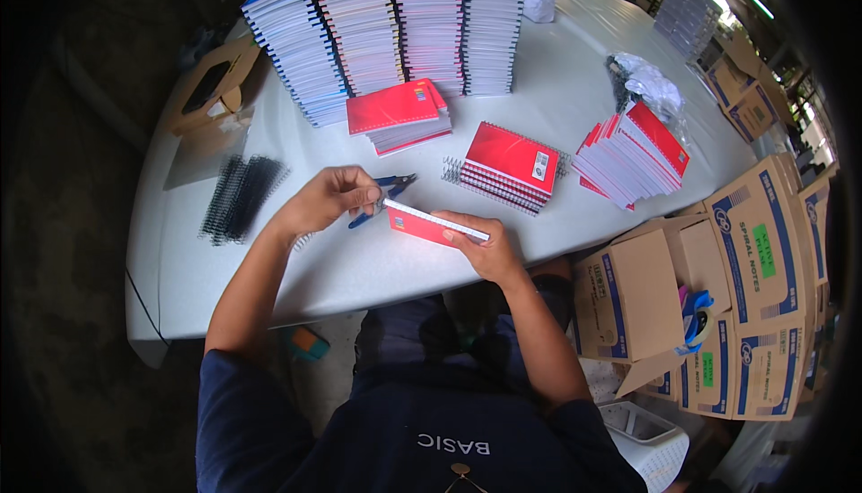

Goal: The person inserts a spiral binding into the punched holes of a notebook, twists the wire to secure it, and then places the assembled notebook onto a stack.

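My right hand grips a small red-covered notebook near the table's front edge, its edge of holes turned up. At the notebook's left end, my left hand is closed in a pinch on a thin spiral coil, part of which shows below the wrist. The fingers hide how far the coil sits in the holes. Just beyond my left hand lie blue-handled pliers. To the left is a pile of loose dark spiral coils. A neat stack of red notebooks with coils sticking out sits ahead of my right hand.
Tall stacks of notebooks stand at the back of the white table. Red pads lie before them. More red notebooks lean at the right. Cardboard cartons crowd the right side; an open box is far left.
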`<state>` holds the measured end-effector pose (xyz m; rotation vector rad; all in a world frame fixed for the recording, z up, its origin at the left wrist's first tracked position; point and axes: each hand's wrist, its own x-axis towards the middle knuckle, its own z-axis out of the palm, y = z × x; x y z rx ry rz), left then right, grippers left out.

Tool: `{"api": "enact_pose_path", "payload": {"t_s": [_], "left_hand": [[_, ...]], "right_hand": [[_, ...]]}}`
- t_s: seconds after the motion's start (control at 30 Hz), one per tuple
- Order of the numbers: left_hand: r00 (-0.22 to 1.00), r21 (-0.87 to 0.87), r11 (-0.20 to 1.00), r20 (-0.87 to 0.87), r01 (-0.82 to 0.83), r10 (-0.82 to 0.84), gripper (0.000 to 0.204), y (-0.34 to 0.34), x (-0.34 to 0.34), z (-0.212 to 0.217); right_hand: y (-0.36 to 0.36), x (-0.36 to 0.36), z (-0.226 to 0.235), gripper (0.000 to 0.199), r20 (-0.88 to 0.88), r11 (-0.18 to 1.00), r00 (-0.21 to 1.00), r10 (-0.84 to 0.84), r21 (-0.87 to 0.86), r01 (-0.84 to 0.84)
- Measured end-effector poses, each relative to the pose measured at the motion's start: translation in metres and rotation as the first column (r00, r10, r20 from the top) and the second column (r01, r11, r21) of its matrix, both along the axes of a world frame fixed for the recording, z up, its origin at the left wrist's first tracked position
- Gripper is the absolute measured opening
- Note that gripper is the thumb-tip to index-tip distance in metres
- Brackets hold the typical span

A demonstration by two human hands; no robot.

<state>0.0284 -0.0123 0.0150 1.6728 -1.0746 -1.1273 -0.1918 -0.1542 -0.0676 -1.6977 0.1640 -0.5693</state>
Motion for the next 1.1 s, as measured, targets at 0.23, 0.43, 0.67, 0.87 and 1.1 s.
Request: {"api": "enact_pose_path", "payload": {"t_s": [0.23,0.43,0.67,0.87,1.1], "left_hand": [[0.908,-0.066,0.981,0.395,0.181,-0.141,0.017,-0.005,0.003,0.011],[0.943,0.042,0.975,0.246,0.22,-0.223,0.027,0.007,0.008,-0.003],[0.966,-0.106,0.984,0.229,0.143,-0.116,0.021,-0.004,-0.001,0.002],[0.978,0.098,0.981,0.109,0.165,-0.176,0.024,-0.01,0.004,0.022],[0.922,-0.047,0.965,0.312,0.258,-0.231,0.023,-0.006,0.005,0.014]], "right_hand": [[0.004,0.0,0.0,0.028,-0.031,1.0,0.999,-0.014,0.004,0.015],[0.005,0.002,0.002,0.027,0.029,0.999,0.999,-0.033,0.0,0.033],[0.002,-0.001,0.003,0.028,-0.006,0.999,1.0,-0.017,0.029,0.017],[0.002,-0.001,0.002,0.028,0.025,1.0,1.0,-0.005,-0.001,0.005],[0.003,-0.002,0.005,0.029,0.023,1.0,1.0,0.014,0.006,-0.015]]}}
